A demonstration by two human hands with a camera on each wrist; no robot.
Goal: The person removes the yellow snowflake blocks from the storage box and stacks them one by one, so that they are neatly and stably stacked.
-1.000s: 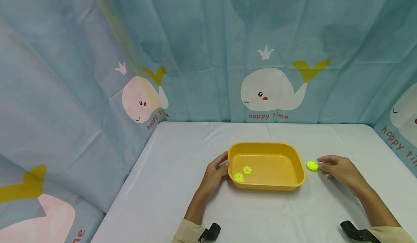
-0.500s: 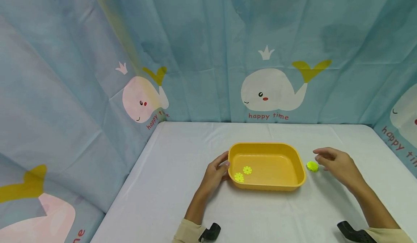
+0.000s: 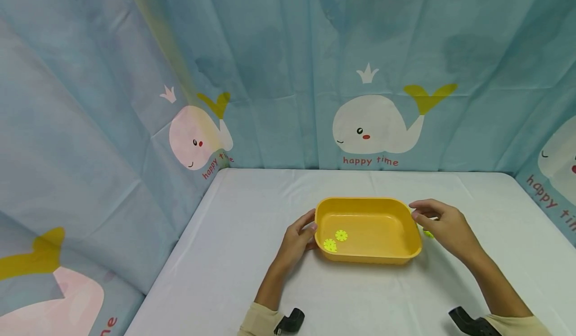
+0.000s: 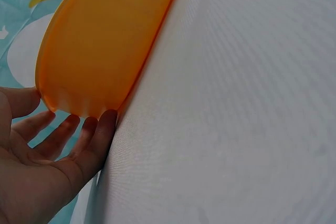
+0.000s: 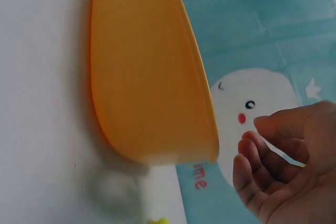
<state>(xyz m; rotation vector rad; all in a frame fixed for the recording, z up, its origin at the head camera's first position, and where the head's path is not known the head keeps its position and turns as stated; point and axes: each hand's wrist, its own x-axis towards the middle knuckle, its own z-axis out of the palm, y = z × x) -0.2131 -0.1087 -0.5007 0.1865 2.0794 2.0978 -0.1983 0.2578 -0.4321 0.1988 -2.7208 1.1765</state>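
Note:
A yellow-orange plastic tray [image 3: 373, 228] sits on the white table. My left hand [image 3: 294, 243] touches its left end. In the left wrist view, the spread fingertips [image 4: 80, 121] rest against the end wall, with the thumb up at the rim. Two small yellow-green flower-shaped discs [image 3: 341, 235] lie in the tray's left corner area. My right hand [image 3: 445, 226] hovers beside the right end, fingers loosely bent and holding nothing. The right wrist view shows a gap between it and the tray. Another yellow-green disc [image 3: 428, 234] is mostly hidden under this hand.
White cloth [image 3: 360, 296] covers the table around the tray. A blue curtain [image 3: 279, 101] with printed whales hangs behind and to the left. Black wrist devices [image 3: 292, 321] are strapped near both sleeves.
My right hand has let go of the disc outside the tray, lifted, and moved left to the tray's right end. That disc stays on the table. My left hand and the tray keep still.

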